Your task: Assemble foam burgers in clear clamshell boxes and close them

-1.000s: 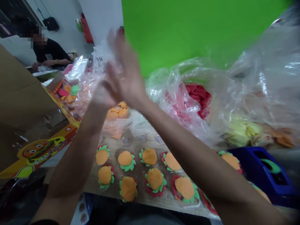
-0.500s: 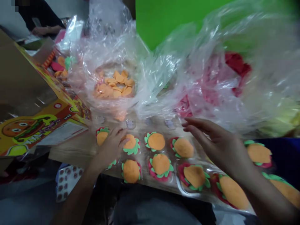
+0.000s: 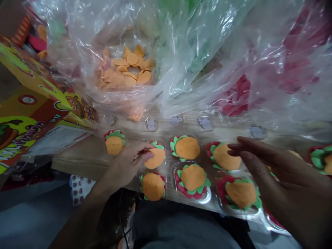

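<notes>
A transparent plastic tray (image 3: 192, 199) lies on the wooden table, holding rows of burger-shaped pieces with orange tops, green leaves and red layers. My left hand (image 3: 124, 164) has its fingertips pinched on the orange top of one burger piece (image 3: 155, 158) in the front rows. Above the tray's right side hovers my right hand (image 3: 280, 173), fingers apart, its fingertips just beside another burger piece (image 3: 224, 157). Nothing is in that hand. Behind the tray, a transparent plastic bag (image 3: 124, 100) holds loose orange discs (image 3: 124, 71).
A printed yellow and red burger box (image 3: 38, 110) stands at the left. Transparent bagging with red pieces (image 3: 236, 97) fills the upper right. Empty tray wells (image 3: 150, 124) line the back row. The table's front edge (image 3: 77, 164) runs just ahead of my lap.
My view has tilted down and closer to the tray. The person at the upper left has left the frame. My left hand's burger top now sits lower against its green leaves.
</notes>
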A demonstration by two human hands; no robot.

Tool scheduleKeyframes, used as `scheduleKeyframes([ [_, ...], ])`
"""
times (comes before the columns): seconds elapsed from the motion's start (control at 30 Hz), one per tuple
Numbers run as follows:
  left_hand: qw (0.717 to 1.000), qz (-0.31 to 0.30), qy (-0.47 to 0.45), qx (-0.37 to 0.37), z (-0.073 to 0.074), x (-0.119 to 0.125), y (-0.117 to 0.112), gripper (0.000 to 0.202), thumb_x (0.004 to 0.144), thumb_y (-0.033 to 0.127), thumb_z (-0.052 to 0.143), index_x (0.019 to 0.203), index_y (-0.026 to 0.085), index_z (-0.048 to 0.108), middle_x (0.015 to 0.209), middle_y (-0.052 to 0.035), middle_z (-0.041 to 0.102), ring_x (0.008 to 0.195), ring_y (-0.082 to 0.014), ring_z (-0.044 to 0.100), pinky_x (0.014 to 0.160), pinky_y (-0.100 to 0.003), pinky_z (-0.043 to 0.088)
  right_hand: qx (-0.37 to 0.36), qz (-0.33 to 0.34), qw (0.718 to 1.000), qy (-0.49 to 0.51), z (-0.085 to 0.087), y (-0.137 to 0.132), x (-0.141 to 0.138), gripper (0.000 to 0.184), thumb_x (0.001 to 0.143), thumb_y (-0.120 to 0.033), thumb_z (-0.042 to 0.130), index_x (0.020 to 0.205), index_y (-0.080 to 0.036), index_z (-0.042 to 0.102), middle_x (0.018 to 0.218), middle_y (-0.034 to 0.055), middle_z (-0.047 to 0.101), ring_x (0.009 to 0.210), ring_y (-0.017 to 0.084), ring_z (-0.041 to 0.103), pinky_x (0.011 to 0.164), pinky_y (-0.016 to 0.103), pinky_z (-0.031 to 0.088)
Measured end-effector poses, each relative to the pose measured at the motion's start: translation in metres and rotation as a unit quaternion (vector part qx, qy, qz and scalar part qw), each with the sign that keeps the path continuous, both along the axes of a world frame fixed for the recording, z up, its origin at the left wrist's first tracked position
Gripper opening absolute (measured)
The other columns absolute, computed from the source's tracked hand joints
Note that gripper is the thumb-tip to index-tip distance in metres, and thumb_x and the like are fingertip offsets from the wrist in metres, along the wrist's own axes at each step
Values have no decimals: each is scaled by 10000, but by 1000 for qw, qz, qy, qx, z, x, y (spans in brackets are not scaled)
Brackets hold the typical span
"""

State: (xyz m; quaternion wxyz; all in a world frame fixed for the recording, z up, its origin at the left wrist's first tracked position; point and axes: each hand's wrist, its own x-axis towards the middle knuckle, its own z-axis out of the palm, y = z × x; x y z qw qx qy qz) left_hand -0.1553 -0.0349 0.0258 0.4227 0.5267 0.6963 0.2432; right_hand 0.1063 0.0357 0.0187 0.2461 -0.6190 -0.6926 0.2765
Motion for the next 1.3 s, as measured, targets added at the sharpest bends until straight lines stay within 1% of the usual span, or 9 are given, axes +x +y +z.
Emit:
scheduleKeyframes([
  [0.1, 996, -60, 68, 22, -8, 10, 7, 134, 868, 228, 496, 888, 269, 622, 883, 7, 666, 854, -189, 600, 787, -337, 474, 27, 38, 998, -36, 3, 1, -5, 314, 827, -519, 443, 1120, -624, 483, 955, -16, 707, 895, 302, 655, 625, 492, 557],
  [0.2, 978, -69, 187, 66, -17, 15, 9, 125, 870, 214, 506, 925, 232, 616, 920, -32, 626, 891, -207, 567, 815, -366, 454, 71, 80, 993, -57, 2, -2, -8, 346, 865, -434, 446, 1176, -586, 457, 992, -5, 700, 864, 286, 665, 661, 477, 561],
  [0.3, 957, -60, 273, 77, -19, 16, 5, 155, 876, 251, 506, 1001, 212, 589, 932, -41, 592, 898, -217, 544, 815, -381, 451, 137, 164, 976, -45, -4, -13, -18, 345, 885, -295, 473, 1213, -399, 500, 981, 43, 701, 830, 249, 677, 667, 419, 575],
  [0.4, 943, -65, 321, 49, -15, 17, 0, 191, 875, 294, 509, 1009, 175, 575, 942, -53, 591, 920, -238, 527, 840, -422, 439, 211, 281, 935, -45, -15, -28, -38, 279, 890, -174, 471, 1157, -179, 554, 984, 89, 704, 876, 229, 666, 734, 403, 555],
  [0.5, 943, -61, 326, 13, -9, 21, -2, 264, 855, 323, 540, 1056, 152, 549, 977, -71, 577, 950, -247, 515, 855, -431, 439, 238, 336, 908, -82, -25, -40, -58, 286, 909, -146, 428, 1143, -85, 579, 1114, 127, 669, 1018, 246, 614, 860, 424, 491],
  [0.67, 961, -28, 272, -45, -4, 24, 1, 222, 821, 278, 589, 993, 147, 535, 964, -66, 558, 958, -239, 511, 855, -419, 444, 245, 359, 891, -128, -32, -45, -72, 332, 942, -195, 373, 1167, -79, 587, 1207, 85, 629, 1129, 238, 543, 938, 438, 426],
  [0.8, 975, -8, 221, -22, -5, 22, 0, 128, 834, 218, 556, 948, 177, 516, 966, -45, 581, 963, -223, 517, 866, -410, 435, 252, 357, 888, -144, -34, -47, -73, 344, 947, -187, 346, 1181, -90, 579, 1246, 69, 603, 1164, 237, 513, 959, 451, 398],
  [1.0, 985, 3, 169, 30, -12, 19, 2, 198, 844, 155, 528, 1035, 204, 531, 1031, -32, 609, 988, -196, 538, 885, -373, 424, 243, 343, 896, -141, -37, -54, -75, 323, 919, -164, 399, 1164, -60, 583, 1220, 139, 611, 1134, 262, 536, 946, 483, 397],
  [1.3, 963, -30, 265, 46, -15, 13, 6, 143, 859, 227, 529, 993, 188, 563, 972, -47, 575, 942, -223, 528, 847, -412, 441, 237, 271, 924, -131, -28, -45, -61, 303, 925, -190, 408, 1142, -79, 588, 1160, 110, 653, 1104, 240, 553, 987, 476, 360],
])
